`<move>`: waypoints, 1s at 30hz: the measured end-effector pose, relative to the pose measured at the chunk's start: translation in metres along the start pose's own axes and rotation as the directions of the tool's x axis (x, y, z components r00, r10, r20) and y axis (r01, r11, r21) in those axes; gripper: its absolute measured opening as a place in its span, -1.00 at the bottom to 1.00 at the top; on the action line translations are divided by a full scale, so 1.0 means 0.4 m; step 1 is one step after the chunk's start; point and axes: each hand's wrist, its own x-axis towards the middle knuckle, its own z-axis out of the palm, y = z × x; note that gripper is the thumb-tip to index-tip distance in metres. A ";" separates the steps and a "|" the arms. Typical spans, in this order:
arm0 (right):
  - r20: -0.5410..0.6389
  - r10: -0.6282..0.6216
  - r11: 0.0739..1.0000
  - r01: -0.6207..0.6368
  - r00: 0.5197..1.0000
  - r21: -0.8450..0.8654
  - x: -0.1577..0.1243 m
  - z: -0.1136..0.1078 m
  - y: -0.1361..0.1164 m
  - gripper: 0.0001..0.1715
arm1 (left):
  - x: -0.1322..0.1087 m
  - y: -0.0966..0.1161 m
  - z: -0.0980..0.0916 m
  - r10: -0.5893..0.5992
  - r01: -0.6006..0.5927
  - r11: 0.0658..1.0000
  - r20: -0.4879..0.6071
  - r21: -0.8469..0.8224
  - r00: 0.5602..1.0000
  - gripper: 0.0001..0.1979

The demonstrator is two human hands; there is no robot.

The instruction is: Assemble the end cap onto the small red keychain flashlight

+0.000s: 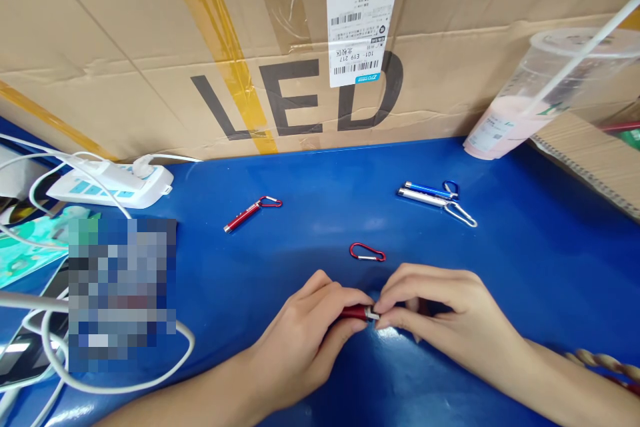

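My left hand is closed around a small red pen-shaped torch, only its end showing between the fingers. My right hand pinches the silver tip of that same torch from the right. Both hands rest low on the blue table. Just beyond them lies a loose red carabiner clip. Farther left lies another red torch with its clip attached. At the right back lie a blue torch and a silver torch, each with a clip.
A big cardboard box marked LED walls off the back. A white power strip with white cables sits at the left. A plastic cup with pink drink and straw leans at the right back, beside corrugated cardboard.
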 end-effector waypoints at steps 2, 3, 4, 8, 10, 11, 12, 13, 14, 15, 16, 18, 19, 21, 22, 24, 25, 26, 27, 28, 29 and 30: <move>-0.002 -0.001 1.000 0.001 1.000 0.001 0.000 0.000 0.000 -0.84 | 0.000 0.000 -0.001 0.000 0.000 1.000 0.004 0.000 1.000 -0.82; -0.004 -0.003 1.000 0.003 1.000 0.001 0.000 0.000 0.000 -0.83 | 0.000 0.001 -0.001 0.001 -0.001 1.000 0.006 0.001 1.000 -0.82; -0.005 -0.004 1.000 0.004 1.000 0.002 -0.001 0.001 0.000 -0.83 | 0.000 0.002 -0.001 0.002 -0.002 1.000 0.007 0.001 1.000 -0.82; -0.004 -0.005 1.000 0.005 1.000 0.003 -0.001 0.002 0.002 -0.85 | -0.001 0.003 0.000 0.006 -0.006 1.000 0.004 -0.001 1.000 -0.82; -0.006 -0.007 1.000 0.007 1.000 0.003 -0.002 0.002 0.002 -0.88 | 0.000 0.003 0.001 0.006 -0.006 1.000 0.003 -0.002 1.000 -0.83; -0.006 -0.010 1.000 0.010 1.000 0.001 -0.002 0.002 0.002 -0.89 | 0.000 0.003 0.001 0.007 -0.007 1.000 0.001 -0.002 1.000 -0.83; -0.008 -0.013 1.000 0.013 1.000 0.000 -0.002 0.002 0.001 -0.90 | 0.000 0.002 0.001 0.008 -0.008 1.000 -0.001 -0.001 1.000 -0.83; -0.008 -0.016 1.000 0.016 1.000 -0.001 -0.001 0.001 0.001 -0.90 | 0.000 0.002 0.000 0.006 -0.006 1.000 -0.001 0.001 1.000 -0.83; -0.008 -0.018 1.000 0.018 1.000 -0.003 -0.001 0.001 0.000 -0.91 | 0.000 0.002 0.000 0.005 -0.005 1.000 -0.002 0.003 1.000 -0.83; -0.007 -0.021 1.000 0.021 1.000 -0.004 -0.001 0.001 0.000 -0.91 | 0.000 0.002 0.000 0.000 0.000 1.000 0.000 0.004 1.000 -0.83; -0.007 -0.023 1.000 0.023 1.000 -0.006 -0.001 0.001 0.000 -0.91 | 0.001 0.002 -0.001 -0.004 0.004 1.000 0.003 0.005 1.000 -0.82; -0.011 -0.025 1.000 0.025 1.000 -0.009 0.000 0.002 -0.001 -0.91 | 0.001 0.002 -0.002 -0.005 0.004 1.000 0.007 0.004 1.000 -0.83; -0.012 -0.025 1.000 0.025 1.000 -0.012 0.000 0.003 0.000 -0.90 | 0.001 0.002 -0.002 -0.004 0.004 1.000 0.007 0.004 1.000 -0.83; -0.017 -0.025 1.000 0.025 1.000 -0.015 -0.001 0.003 0.000 -0.89 | 0.002 0.003 -0.002 -0.004 0.004 1.000 0.006 0.002 1.000 -0.83; -0.017 -0.024 1.000 0.024 1.000 -0.014 -0.001 0.004 0.001 -0.89 | 0.002 0.003 -0.002 -0.005 0.005 1.000 0.005 -0.001 1.000 -0.83; -0.014 -0.022 1.000 0.022 1.000 -0.012 -0.002 0.004 0.002 -0.89 | 0.001 0.004 -0.001 -0.009 0.009 1.000 0.004 -0.001 1.000 -0.84; -0.013 -0.022 1.000 0.022 1.000 -0.011 -0.002 0.004 0.002 -0.89 | 0.001 0.005 -0.001 -0.009 0.009 1.000 0.004 0.000 1.000 -0.84; -0.012 -0.023 1.000 0.023 1.000 -0.010 -0.003 0.004 0.002 -0.89 | 0.001 0.005 -0.001 -0.008 0.008 1.000 0.003 0.004 1.000 -0.83; -0.010 -0.024 1.000 0.023 1.000 -0.011 -0.003 0.004 0.002 -0.88 | 0.001 0.005 -0.001 -0.007 0.007 1.000 0.003 0.007 1.000 -0.83; -0.009 -0.024 1.000 0.024 1.000 -0.014 -0.004 0.004 0.003 -0.88 | 0.001 0.005 -0.001 -0.005 0.005 1.000 0.002 0.008 1.000 -0.83; -0.009 -0.024 1.000 0.024 1.000 -0.016 -0.004 0.004 0.003 -0.87 | 0.001 0.004 0.000 -0.004 0.004 1.000 0.002 0.008 1.000 -0.83; -0.008 -0.022 1.000 0.022 1.000 -0.017 -0.004 0.004 0.003 -0.87 | 0.001 0.003 0.000 -0.003 0.003 1.000 0.002 0.008 1.000 -0.83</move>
